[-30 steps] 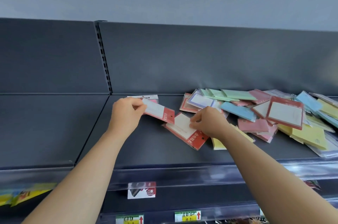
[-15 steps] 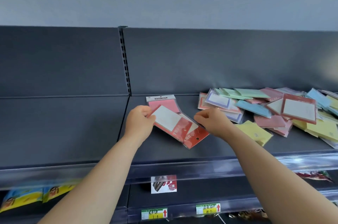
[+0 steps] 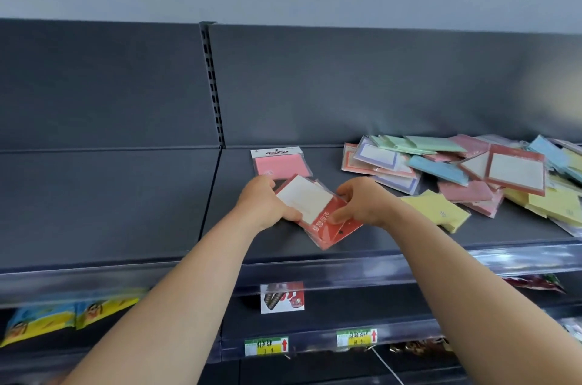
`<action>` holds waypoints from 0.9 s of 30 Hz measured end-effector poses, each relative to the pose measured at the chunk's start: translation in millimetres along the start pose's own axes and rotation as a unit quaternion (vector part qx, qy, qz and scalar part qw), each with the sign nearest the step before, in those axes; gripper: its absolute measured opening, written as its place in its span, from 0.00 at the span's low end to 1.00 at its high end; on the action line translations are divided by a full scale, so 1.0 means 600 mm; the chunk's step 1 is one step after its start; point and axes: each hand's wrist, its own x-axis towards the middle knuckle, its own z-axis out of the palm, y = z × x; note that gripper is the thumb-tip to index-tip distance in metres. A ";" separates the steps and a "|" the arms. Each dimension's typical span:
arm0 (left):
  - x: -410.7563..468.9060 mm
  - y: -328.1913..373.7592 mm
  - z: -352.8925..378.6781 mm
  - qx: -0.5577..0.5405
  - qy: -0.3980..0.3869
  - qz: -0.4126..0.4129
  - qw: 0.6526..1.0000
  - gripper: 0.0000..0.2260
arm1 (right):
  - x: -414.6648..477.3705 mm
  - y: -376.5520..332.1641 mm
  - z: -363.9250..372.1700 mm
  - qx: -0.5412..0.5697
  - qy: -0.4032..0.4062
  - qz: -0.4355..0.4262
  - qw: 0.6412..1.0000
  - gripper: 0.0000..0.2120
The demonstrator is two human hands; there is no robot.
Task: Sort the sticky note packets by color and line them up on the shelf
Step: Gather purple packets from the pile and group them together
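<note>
Sticky note packets with red borders (image 3: 318, 211) sit in a small, skewed stack on the dark shelf (image 3: 378, 243), near its front edge, held from both sides. The left grip (image 3: 264, 202) pinches the stack's left edge, thumb on the white panel. The right grip (image 3: 362, 200) pinches the right edge, thumb pressed on the red band with printed characters. Just behind the stack a pink packet (image 3: 280, 164) lies flat by the back wall. To the right a loose pile (image 3: 456, 170) of green, blue, pink, yellow and red-framed packets spreads over the shelf, a yellow packet (image 3: 437, 210) at its near edge. Price tags (image 3: 267, 346) hang on the rail below.
</note>
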 end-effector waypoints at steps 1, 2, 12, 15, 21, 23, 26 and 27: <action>0.000 -0.001 -0.002 -0.005 -0.009 -0.005 1.000 0.36 | 0.003 0.003 0.000 0.004 -0.004 0.000 1.000 0.19; 0.000 -0.003 -0.005 -0.014 -0.015 -0.006 1.000 0.31 | 0.004 0.004 0.000 0.015 -0.008 -0.004 1.000 0.18; -0.042 -0.045 -0.055 -0.184 0.120 -0.022 0.975 0.24 | 0.023 -0.054 0.047 0.174 -0.009 -0.119 0.978 0.20; -0.065 -0.067 -0.095 -0.177 0.196 -0.023 0.964 0.25 | 0.021 -0.105 0.076 0.211 -0.018 -0.145 0.966 0.16; -0.116 -0.142 -0.199 -0.222 0.257 -0.048 0.939 0.07 | 0.017 -0.223 0.167 0.239 -0.065 -0.182 0.952 0.12; -0.134 -0.168 -0.240 -0.273 0.246 -0.057 0.928 0.05 | 0.018 -0.269 0.205 0.240 -0.072 -0.185 0.950 0.13; -0.160 -0.209 -0.305 -0.307 0.231 -0.070 0.921 0.12 | 0.018 -0.347 0.268 0.244 -0.091 -0.199 0.945 0.12; -0.169 -0.224 -0.330 -0.309 0.233 -0.073 0.919 0.15 | 0.016 -0.374 0.291 0.244 -0.096 -0.205 0.943 0.11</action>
